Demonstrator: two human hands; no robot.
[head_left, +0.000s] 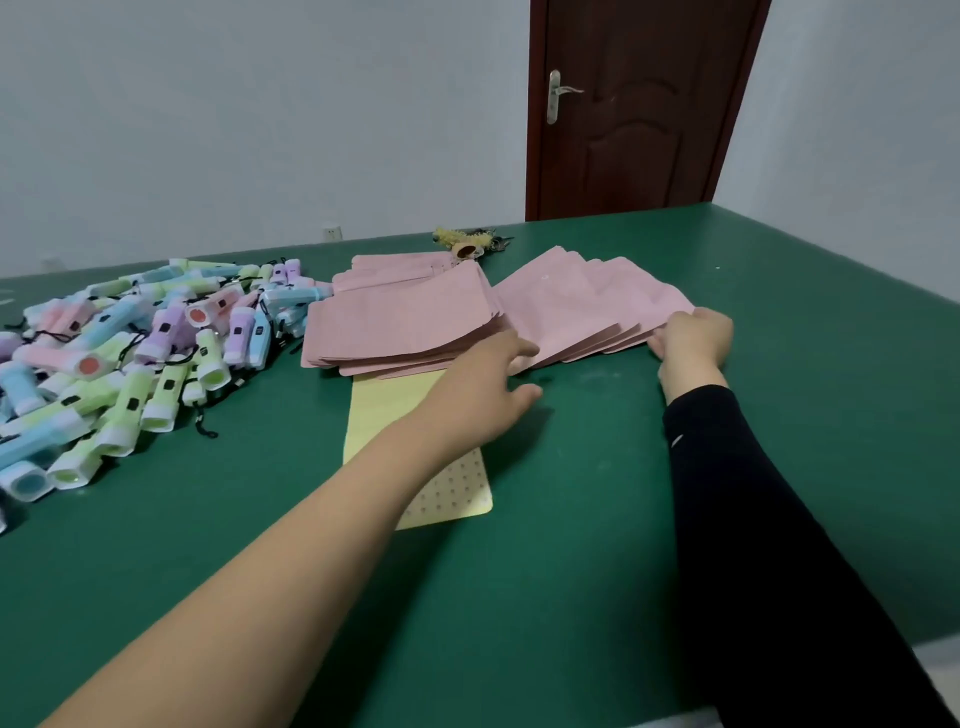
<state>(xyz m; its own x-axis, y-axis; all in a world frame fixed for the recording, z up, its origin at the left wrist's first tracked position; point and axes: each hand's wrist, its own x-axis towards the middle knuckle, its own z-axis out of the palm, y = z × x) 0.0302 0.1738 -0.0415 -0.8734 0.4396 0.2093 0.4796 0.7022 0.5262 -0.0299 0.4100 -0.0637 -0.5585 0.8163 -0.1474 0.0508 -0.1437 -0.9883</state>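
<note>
The pink pouches (415, 322) lie in a fanned row across the middle of the green bench (571, 571), overlapping one another from left to right.

Right hand (693, 343): positioned at the right end of the row. Its fingers (658, 347) are curled onto the near edge of the last pouches and grip them. The arm wears a black sleeve (753, 519).

Left hand (483, 384): stretched forward over the bench, bare forearm. Its fingers (522, 347) are straight and slightly apart, with the tips at the near edge of the row, near its middle. The thumb stands apart below them. Whether the tips touch the pouches cannot be told.

A yellow pouch (457, 499) lies flat on the bench under the left forearm, its far end tucked beneath the pink row.

A heap of pastel flashlights (130, 364) lies just left of the pouches. A key bunch (467, 244) rests behind them, near the wall. A brown door (634, 104) stands beyond the bench.
</note>
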